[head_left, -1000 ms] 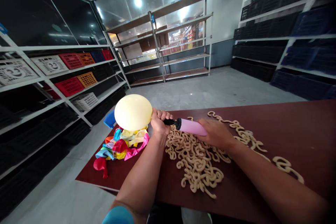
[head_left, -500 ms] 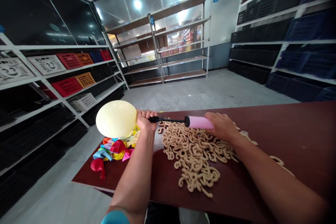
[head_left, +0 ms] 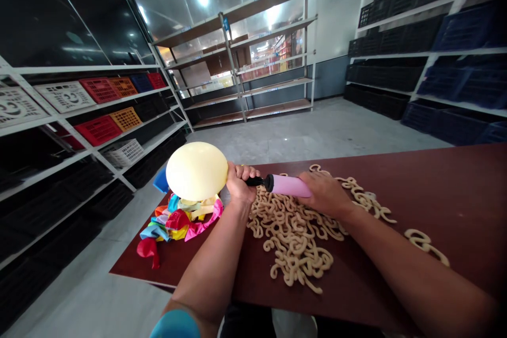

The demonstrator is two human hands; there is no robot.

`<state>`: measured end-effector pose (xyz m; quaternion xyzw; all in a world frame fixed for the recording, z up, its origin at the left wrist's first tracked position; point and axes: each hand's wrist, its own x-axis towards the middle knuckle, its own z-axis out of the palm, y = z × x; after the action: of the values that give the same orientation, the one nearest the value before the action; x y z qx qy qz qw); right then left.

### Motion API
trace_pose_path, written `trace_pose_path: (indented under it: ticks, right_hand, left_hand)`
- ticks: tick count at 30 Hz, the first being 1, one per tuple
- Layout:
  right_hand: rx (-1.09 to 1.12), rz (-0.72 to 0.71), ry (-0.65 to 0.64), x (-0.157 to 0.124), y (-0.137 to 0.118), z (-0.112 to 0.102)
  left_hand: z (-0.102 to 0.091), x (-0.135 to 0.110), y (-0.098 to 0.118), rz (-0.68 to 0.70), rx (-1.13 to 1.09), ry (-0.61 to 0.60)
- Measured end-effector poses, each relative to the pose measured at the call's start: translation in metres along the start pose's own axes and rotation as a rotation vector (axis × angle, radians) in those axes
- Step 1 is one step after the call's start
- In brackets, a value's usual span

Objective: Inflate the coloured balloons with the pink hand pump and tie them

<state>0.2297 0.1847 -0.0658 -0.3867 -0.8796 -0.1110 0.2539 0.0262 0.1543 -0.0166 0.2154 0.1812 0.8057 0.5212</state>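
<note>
A pale yellow balloon (head_left: 196, 170), partly blown up, hangs over the table's left end. My left hand (head_left: 241, 182) is closed round its neck and the black nozzle of a hand pump. My right hand (head_left: 324, 194) grips the pump's pink barrel (head_left: 288, 185), which is pushed in close to the nozzle. Both hands hover above a heap of beige curled clips (head_left: 295, 229) on the dark red table (head_left: 443, 195). A pile of limp coloured balloons (head_left: 177, 220) lies under the yellow one.
The table's left corner and front edge drop to a grey floor. White shelf racks with red, orange and white crates (head_left: 99, 129) run along the left. Dark crates fill racks at the right (head_left: 447, 79). A few loose clips (head_left: 425, 243) lie right of my forearm.
My right hand pulled the pink barrel out to the right, baring the rod, then pushed it back in toward the nozzle. The yellow balloon looks slightly larger.
</note>
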Motion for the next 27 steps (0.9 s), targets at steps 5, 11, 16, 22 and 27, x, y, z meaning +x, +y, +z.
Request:
trace_pose_path:
  ticks: [5,11,16,22,27]
  right_hand:
    - [-0.046,0.017,0.015,0.001,0.011,-0.002]
    - [-0.112,0.071,-0.009,-0.005,0.037,0.005]
    - [-0.139,0.064,-0.014,-0.007,0.042,0.011]
    - [-0.1,-0.022,-0.001,-0.003,0.018,0.004]
    - [-0.022,-0.038,0.023,0.0,0.0,0.002]
  left_hand:
    - [-0.006,0.011,0.019,0.058,-0.016,0.08]
    - [-0.022,0.026,0.047,0.134,-0.029,0.206]
    - [-0.027,0.027,0.042,0.118,-0.056,0.196]
    - [-0.019,0.016,0.019,0.047,-0.047,0.143]
    - [-0.011,0.007,0.001,-0.017,-0.039,0.049]
